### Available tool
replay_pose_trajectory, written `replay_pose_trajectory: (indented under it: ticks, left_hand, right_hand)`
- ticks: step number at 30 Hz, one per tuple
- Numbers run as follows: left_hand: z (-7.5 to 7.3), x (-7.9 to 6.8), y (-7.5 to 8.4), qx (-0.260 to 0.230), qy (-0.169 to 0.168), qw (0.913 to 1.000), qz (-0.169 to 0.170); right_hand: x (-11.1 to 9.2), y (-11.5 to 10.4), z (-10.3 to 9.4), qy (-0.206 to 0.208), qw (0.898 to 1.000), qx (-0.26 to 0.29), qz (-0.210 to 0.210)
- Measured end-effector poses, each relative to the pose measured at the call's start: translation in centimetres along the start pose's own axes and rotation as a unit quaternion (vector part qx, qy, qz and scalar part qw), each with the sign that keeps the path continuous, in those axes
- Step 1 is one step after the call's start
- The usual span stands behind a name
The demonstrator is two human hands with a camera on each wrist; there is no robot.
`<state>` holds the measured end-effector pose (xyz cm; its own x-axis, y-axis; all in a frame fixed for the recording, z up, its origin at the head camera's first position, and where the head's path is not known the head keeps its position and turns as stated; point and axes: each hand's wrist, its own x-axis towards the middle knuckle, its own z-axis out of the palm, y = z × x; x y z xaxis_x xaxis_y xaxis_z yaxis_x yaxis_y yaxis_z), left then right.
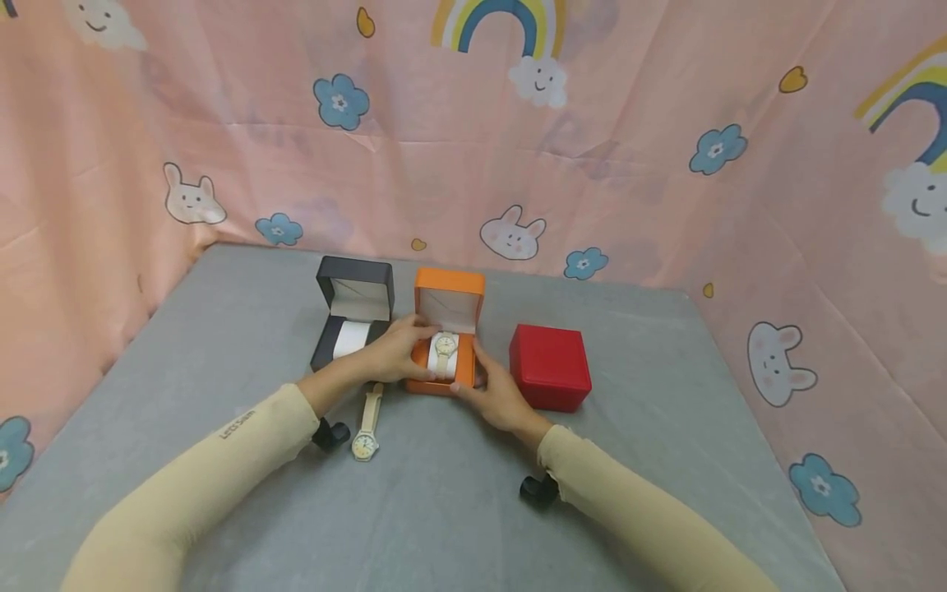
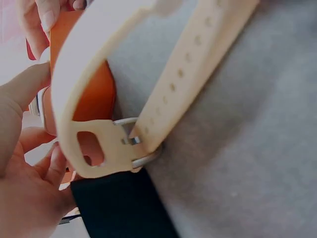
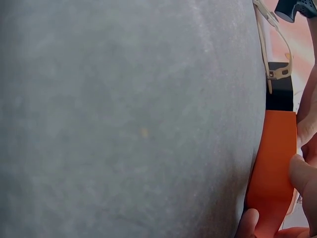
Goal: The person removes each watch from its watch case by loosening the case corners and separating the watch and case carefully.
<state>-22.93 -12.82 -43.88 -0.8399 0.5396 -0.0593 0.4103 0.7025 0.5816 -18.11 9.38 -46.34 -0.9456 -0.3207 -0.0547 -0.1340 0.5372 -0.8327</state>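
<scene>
An orange watch box (image 1: 450,280) stands with its lid up in the head view. Inside, a watch with a pale strap (image 1: 445,346) is wrapped round a white cushion (image 1: 432,355). My left hand (image 1: 398,349) reaches in from the left, thumb at the cushion's near end and fingers at its far end, pinching it. With thumb at the front and fingers along the right side, my right hand (image 1: 501,398) grips the box. Its orange front (image 3: 275,153) shows in the right wrist view. A second pale-strapped watch (image 1: 366,436) lies on the table, its buckle (image 2: 99,148) looming large in the left wrist view.
Left of the orange box, a black watch box (image 1: 355,270) stands with lid up and a white cushion (image 1: 351,337) inside. A closed red box (image 1: 551,367) sits to the right. The grey table (image 1: 459,510) meets a pink patterned curtain (image 1: 414,181) behind.
</scene>
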Motion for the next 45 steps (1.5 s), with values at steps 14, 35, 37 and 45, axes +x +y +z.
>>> replay_pose_trajectory:
  ticks: [14, 35, 37, 45]
  left_hand:
    - [-0.5, -0.2, 0.7, 0.049, 0.016, 0.9987, 0.002]
    - [-1.0, -0.3, 0.3, -0.017, 0.015, 0.9996, -0.015]
    - [-1.0, -0.3, 0.3, -0.017, 0.014, 0.9996, -0.016]
    - [-1.1, -0.3, 0.4, -0.03, 0.006, 0.9994, -0.019]
  right_hand:
    - [0.0, 0.0, 0.0, -0.004, 1.0, -0.013, 0.005]
    - [-0.1, 0.2, 0.0, -0.003, 1.0, -0.011, 0.007]
    - [-0.1, 0.1, 0.0, -0.003, 1.0, -0.012, 0.011]
    - [-0.1, 0.1, -0.1, -0.004, 1.0, -0.008, 0.017]
